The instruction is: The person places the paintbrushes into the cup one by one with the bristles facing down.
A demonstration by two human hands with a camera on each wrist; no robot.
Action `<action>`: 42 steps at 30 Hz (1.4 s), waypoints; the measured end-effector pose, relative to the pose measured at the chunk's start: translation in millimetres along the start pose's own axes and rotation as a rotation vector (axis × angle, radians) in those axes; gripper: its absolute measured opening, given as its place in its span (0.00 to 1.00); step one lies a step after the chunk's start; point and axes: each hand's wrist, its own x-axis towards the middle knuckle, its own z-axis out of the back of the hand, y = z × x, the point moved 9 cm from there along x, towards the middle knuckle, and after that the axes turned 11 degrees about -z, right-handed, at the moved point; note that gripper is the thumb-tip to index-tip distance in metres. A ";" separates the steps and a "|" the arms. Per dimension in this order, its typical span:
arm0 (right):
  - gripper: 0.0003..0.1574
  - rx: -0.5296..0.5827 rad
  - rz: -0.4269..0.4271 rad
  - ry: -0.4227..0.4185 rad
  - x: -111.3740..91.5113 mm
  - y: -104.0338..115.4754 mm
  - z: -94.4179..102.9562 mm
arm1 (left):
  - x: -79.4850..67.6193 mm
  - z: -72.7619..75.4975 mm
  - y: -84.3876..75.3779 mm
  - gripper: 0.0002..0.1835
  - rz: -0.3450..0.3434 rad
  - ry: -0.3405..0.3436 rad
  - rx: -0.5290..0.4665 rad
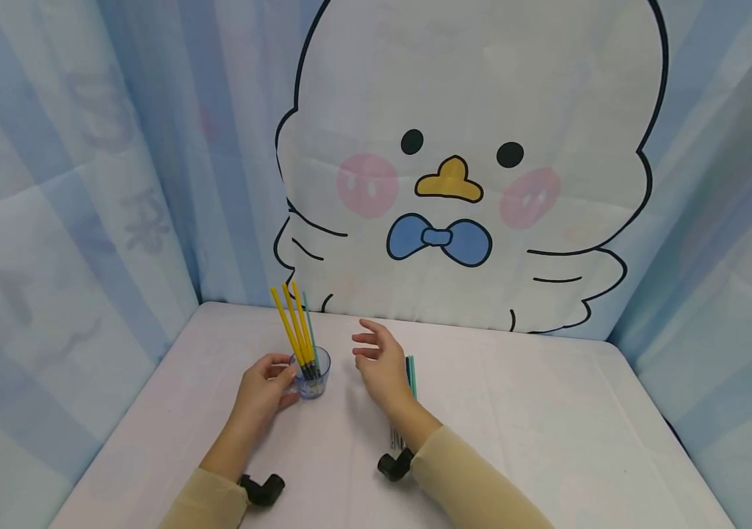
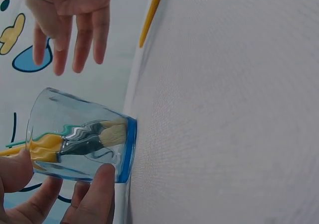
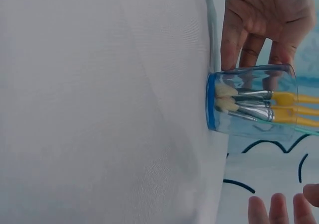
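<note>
A clear glass cup [image 1: 315, 388] with a blue base stands upright on the table. Several paintbrushes [image 1: 298, 330], most with yellow handles and one teal, lean in it, bristles down. My left hand [image 1: 265, 386] holds the cup from its left side, thumb and fingers against the wall in the left wrist view. Just right of the cup, my right hand [image 1: 379, 364] is raised with fingers spread loosely and nothing in them. Beneath the right forearm lie more thin brushes [image 1: 412, 373] with dark and teal handles, partly hidden by the arm.
The pale cloth-covered table [image 1: 548, 433] extends to a curtain [image 1: 230, 184] at back and sides, printed with a cartoon bird. In the left wrist view, a yellow handle [image 2: 152, 15] shows on the table. Black wrist mounts [image 1: 264, 490] sit at both cuffs.
</note>
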 end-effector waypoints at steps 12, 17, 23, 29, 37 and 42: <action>0.43 -0.010 -0.030 -0.016 -1.6 -10.5 33.2 | -0.5 -0.8 1.2 0.17 0.017 0.006 -0.001; 0.43 -0.014 -0.044 -0.018 -2.8 -13.4 46.1 | -1.4 -0.9 0.1 0.17 0.023 0.010 -0.009; 0.43 -0.028 -0.069 -0.025 -3.8 -19.5 59.9 | -1.8 -0.8 -0.7 0.17 0.032 0.013 -0.009; 0.42 -0.074 -0.095 -0.040 -4.4 -24.0 76.7 | -0.5 -1.1 -0.8 0.18 0.028 0.018 -0.011; 0.44 -0.143 -0.143 -0.072 -6.2 -34.4 95.8 | -0.3 -0.6 -0.6 0.18 0.030 0.018 -0.013; 0.46 -0.181 -0.195 -0.096 -8.3 -40.8 103.9 | 0.4 -1.5 0.9 0.18 0.035 0.016 -0.010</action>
